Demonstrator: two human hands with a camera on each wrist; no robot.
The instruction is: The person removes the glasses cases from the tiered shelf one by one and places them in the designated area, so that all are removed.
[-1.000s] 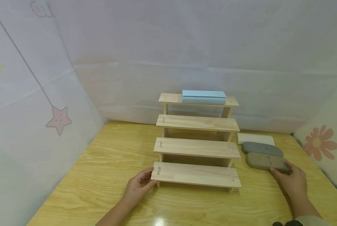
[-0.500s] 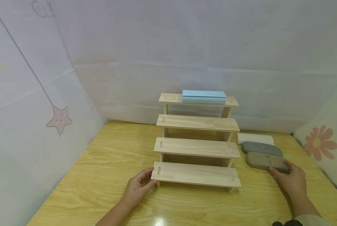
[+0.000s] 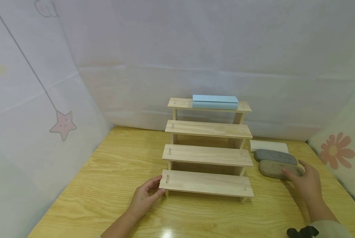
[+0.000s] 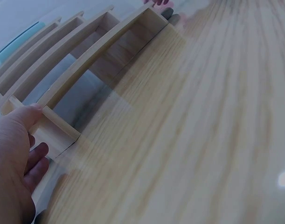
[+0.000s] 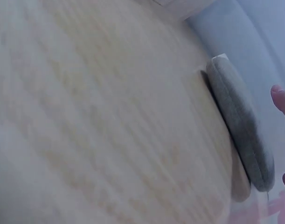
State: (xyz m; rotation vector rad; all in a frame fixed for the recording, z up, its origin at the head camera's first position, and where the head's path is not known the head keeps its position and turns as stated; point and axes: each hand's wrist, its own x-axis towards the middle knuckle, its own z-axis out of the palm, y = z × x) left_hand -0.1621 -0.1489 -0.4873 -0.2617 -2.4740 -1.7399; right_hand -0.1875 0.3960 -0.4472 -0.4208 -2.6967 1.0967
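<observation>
A four-step wooden display stand stands on the table. My left hand grips the left end of its lowest board, thumb on the front corner and fingers behind. In the left wrist view the thumb lies against that board end. To the right of the stand lies a brown glasses case, with a grey glasses case just behind it. My right hand hovers over the brown case's right end, thumb and fingers spread apart, holding nothing. In the right wrist view it shows only partly at the edge.
A light blue glasses case lies on the stand's top board. Behind the grey case is a cream-white case, partly hidden. The yellow wood-grain table meets a pale cloth backdrop at the back and sides.
My right hand has let go of the brown case and risen slightly off it, its fingers opening. The left hand and the stand stay where they were.
</observation>
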